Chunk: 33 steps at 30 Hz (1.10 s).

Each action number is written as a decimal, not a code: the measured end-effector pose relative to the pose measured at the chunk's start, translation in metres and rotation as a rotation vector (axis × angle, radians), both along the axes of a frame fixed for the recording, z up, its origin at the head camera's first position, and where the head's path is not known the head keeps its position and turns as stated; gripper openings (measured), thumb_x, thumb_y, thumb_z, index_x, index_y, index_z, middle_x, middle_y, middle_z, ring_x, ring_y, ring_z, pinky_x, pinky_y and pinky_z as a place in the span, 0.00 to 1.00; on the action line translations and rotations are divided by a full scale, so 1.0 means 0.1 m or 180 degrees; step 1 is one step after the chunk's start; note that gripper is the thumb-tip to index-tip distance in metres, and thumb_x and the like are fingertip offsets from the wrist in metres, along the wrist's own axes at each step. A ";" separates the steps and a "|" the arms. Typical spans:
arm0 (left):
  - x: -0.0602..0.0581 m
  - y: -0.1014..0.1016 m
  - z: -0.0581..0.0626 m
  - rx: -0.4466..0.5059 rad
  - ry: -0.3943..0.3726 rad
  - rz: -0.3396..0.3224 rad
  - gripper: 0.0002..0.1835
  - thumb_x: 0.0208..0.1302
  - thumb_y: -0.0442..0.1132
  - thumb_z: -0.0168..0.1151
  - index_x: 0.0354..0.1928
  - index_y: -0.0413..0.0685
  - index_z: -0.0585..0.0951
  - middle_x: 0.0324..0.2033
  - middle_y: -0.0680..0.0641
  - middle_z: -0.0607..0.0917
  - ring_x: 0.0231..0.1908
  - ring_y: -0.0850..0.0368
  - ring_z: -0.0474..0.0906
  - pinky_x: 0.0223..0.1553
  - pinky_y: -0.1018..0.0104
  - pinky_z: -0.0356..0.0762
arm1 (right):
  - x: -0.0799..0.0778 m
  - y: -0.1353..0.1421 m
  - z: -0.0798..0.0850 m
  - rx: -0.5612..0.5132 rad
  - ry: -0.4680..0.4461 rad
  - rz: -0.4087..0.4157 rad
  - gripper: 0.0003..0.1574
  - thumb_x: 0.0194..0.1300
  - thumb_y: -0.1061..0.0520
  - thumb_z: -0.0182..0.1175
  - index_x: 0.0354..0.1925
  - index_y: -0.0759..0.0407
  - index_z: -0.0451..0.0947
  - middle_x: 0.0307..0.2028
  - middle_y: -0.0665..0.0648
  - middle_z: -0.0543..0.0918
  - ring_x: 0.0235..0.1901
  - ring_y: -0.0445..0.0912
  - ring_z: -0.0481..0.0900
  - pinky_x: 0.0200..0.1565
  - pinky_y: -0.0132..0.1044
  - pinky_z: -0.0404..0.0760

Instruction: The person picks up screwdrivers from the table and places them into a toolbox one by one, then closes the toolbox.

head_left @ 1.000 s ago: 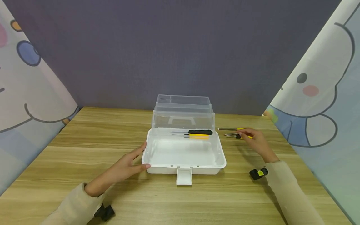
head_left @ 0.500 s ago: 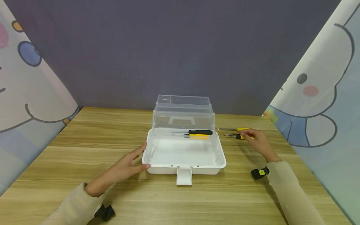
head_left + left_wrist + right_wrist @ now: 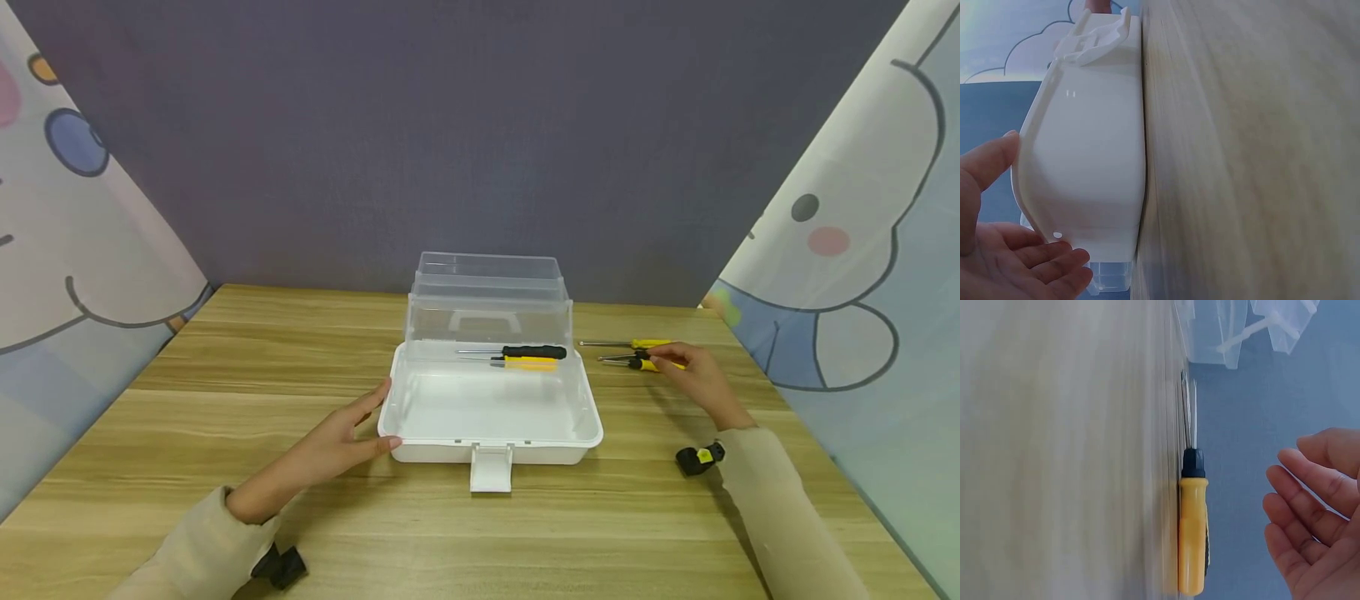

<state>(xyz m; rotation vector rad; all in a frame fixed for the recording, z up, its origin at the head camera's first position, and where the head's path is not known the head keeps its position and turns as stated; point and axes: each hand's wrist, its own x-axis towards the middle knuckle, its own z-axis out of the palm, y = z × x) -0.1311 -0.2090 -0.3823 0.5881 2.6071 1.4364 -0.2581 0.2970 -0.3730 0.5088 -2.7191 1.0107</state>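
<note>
A white toolbox (image 3: 432, 454) stands with its clear lid (image 3: 487, 292) raised. My left hand (image 3: 330, 458) touches its left end, thumb at the front corner and fingers along the side; in the left wrist view the thumb (image 3: 994, 161) meets the rim. Inside, along the back, lie a black-handled screwdriver (image 3: 534, 352) and a yellow-handled one (image 3: 531, 365). My right hand (image 3: 697, 382) hovers over the screwdrivers right of the box, fingers loosely bent and apart from the yellow-handled screwdriver (image 3: 1193, 531). A dark-handled one lies behind that, and another yellow-handled screwdriver (image 3: 647, 343) farther back.
The wooden table (image 3: 480, 542) runs back to a dark grey panel (image 3: 480, 150). Cartoon-printed cloths hang at both sides. The box's white latch (image 3: 491, 475) hangs down in front.
My right hand has drifted slightly right along the screwdrivers, which lie where they were. The left hand stays in place at the toolbox.
</note>
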 end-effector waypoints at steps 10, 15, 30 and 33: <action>0.00 0.00 -0.01 0.0005 -0.0016 -0.0019 0.47 0.62 0.48 0.63 0.72 0.35 0.48 0.71 0.36 0.49 0.67 0.32 0.48 0.64 0.39 0.51 | -0.02 0.10 0.01 0.0025 -0.0233 -0.0115 0.21 0.70 0.54 0.54 0.50 0.71 0.77 0.50 0.70 0.79 0.51 0.64 0.75 0.47 0.47 0.76; 0.00 0.00 -0.01 0.0012 -0.0026 -0.0016 0.47 0.62 0.48 0.63 0.72 0.35 0.48 0.71 0.36 0.49 0.67 0.31 0.48 0.64 0.39 0.50 | -0.05 0.15 -0.01 0.0004 -0.0362 -0.0136 0.22 0.70 0.53 0.53 0.51 0.71 0.76 0.51 0.72 0.77 0.51 0.63 0.75 0.50 0.55 0.74; -0.01 0.00 0.00 -0.0040 0.0011 -0.0024 0.46 0.62 0.48 0.63 0.72 0.35 0.48 0.71 0.36 0.50 0.67 0.31 0.49 0.63 0.39 0.51 | -0.12 0.23 -0.04 -0.0004 -0.0648 -0.0222 0.27 0.71 0.48 0.52 0.55 0.68 0.75 0.51 0.69 0.78 0.36 0.27 0.72 0.39 0.27 0.74; -0.01 0.00 0.00 -0.0039 0.0016 -0.0027 0.46 0.62 0.48 0.63 0.72 0.35 0.48 0.71 0.36 0.50 0.67 0.31 0.48 0.63 0.39 0.52 | -0.12 0.23 -0.03 0.0003 -0.0666 -0.0205 0.27 0.71 0.47 0.52 0.55 0.68 0.75 0.51 0.69 0.78 0.36 0.27 0.72 0.40 0.28 0.74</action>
